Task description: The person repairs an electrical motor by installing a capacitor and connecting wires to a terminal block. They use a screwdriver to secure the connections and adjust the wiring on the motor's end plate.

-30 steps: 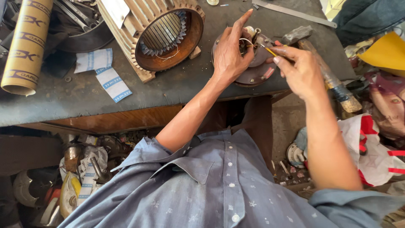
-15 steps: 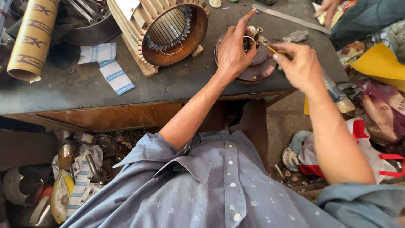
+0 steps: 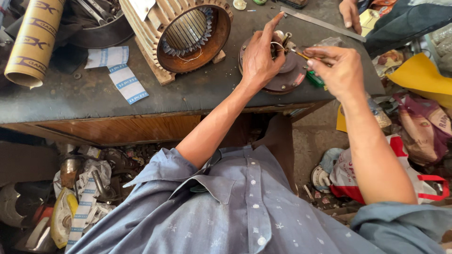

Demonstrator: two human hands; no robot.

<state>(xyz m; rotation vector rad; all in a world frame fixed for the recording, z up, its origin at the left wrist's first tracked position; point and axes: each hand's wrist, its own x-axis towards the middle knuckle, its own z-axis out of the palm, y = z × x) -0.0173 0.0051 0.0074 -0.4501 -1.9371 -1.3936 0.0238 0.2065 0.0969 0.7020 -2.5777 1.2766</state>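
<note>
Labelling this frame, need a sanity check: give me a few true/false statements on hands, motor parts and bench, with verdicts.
1. The left hand rests on the round brown metal motor end cover. True.
2. The right hand is empty. False: it pinches a thin yellow-handled tool aimed at the cover's centre.
3. The ribbed brown motor housing lies on its side, its open end showing the windings. True.
4. The cardboard tube lies right of the end cover. False: it lies at the far left of the dark workbench.
5. Another person's hand shows at the bench's far edge. True.
</note>
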